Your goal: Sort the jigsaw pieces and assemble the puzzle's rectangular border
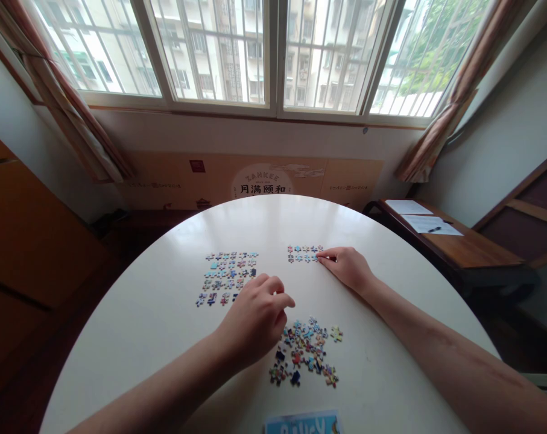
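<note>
My right hand (348,266) reaches to the right end of a small group of jigsaw puzzle pieces (305,249) laid in two short rows. Its thumb and forefinger are pinched on a puzzle piece (317,257) at the end of the nearer row. My left hand (262,310) hovers with loosely bent fingers apart, and I see nothing in it. It covers part of a larger block of pieces (230,265) set out in several rows on the left. Just beyond its fingertips lies a loose heap of mixed pieces (307,343).
Everything lies on a round white table (132,337). A blue printed box or card (303,424) pokes in at the near edge. To the right stands a wooden side table (485,247) with papers (429,225) and a pen. Barred windows and a printed cardboard panel (164,169) are behind.
</note>
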A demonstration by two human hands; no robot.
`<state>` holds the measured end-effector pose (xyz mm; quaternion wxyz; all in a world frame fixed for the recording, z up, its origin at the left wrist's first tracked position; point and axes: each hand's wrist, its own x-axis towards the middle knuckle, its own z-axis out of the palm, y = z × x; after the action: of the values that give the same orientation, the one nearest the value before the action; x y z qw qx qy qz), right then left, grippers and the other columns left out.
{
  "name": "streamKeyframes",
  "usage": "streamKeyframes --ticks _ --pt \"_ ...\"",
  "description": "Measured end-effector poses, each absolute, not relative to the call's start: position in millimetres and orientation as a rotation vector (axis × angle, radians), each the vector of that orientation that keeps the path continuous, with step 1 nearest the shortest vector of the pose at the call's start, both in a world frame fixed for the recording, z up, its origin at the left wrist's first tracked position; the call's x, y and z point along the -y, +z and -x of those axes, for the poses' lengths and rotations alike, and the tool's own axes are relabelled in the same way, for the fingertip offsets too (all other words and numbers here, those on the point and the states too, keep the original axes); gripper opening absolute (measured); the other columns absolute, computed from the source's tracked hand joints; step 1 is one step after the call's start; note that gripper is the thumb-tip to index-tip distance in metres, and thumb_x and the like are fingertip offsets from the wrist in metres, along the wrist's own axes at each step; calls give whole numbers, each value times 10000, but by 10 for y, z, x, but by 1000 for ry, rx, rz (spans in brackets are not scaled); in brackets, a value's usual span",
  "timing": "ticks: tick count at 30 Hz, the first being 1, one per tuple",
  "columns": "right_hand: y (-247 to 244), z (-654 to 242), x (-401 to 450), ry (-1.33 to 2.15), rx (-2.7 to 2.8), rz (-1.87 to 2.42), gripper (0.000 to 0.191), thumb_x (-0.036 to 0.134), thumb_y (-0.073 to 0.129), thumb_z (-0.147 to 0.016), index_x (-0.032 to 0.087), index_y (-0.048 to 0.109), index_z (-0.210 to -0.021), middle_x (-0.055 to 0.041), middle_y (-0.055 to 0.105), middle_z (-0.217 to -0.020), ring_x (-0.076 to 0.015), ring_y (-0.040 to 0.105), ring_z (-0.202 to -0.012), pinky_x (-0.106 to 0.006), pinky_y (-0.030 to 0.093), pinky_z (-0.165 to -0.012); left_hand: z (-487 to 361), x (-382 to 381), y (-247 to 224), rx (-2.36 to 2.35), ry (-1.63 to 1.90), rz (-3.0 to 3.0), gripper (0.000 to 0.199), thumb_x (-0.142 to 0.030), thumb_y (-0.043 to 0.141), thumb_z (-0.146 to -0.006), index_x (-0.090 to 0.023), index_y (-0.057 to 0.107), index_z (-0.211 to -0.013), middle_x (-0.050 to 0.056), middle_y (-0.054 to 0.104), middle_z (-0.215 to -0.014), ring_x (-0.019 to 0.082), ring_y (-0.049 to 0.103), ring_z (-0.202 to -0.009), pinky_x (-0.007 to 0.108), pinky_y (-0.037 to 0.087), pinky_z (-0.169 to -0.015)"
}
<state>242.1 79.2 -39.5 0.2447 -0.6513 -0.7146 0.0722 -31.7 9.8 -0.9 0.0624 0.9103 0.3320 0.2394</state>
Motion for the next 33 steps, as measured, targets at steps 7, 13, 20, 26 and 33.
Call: streamKeyframes --ticks 7,13,20,26,33 --pt "-336 -2450 -766 301 1945 1692 231 318 640 -905 260 799 -1063 -39 783 -883 -215 689 -757 -342 519 -726 322 -112 -26 -1004 721 -2750 306 -32 526 -802 -205 752 -914 67 649 -890 227 556 -845 431 489 -768" --pt "23 -2350 -506 970 2438 1079 158 335 724 -859 215 802 -926 -15 722 -767 -134 617 -658 -243 473 -611 329 -98 2 -928 621 -2750 373 -10 556 -774 -260 780 -938 53 652 -904 220 547 -859 380 470 -744" --pt "114 -2120 -318 1003 2675 934 127 223 742 -828 241 802 -939 34 639 -685 -95 565 -611 -224 411 -596 315 -69 5 -761 520 -2790 381 -64 568 -821 -336 786 -976 43 642 -922 208 512 -826 354 427 -712" --pt "79 -2232 -423 928 2621 1030 134 200 709 -829 231 802 -920 13 681 -732 -102 562 -632 -234 419 -616 321 -69 -14 -713 479 -2798 424 -51 571 -813 -346 778 -1038 46 633 -964 201 498 -828 363 430 -748" --pt "-64 -2648 -666 561 2419 1382 139 200 678 -808 257 795 -855 2 726 -768 -148 632 -685 -259 457 -642 312 -58 -12 -746 510 -2766 397 -57 590 -823 -345 776 -1022 51 632 -960 220 519 -866 369 453 -735"
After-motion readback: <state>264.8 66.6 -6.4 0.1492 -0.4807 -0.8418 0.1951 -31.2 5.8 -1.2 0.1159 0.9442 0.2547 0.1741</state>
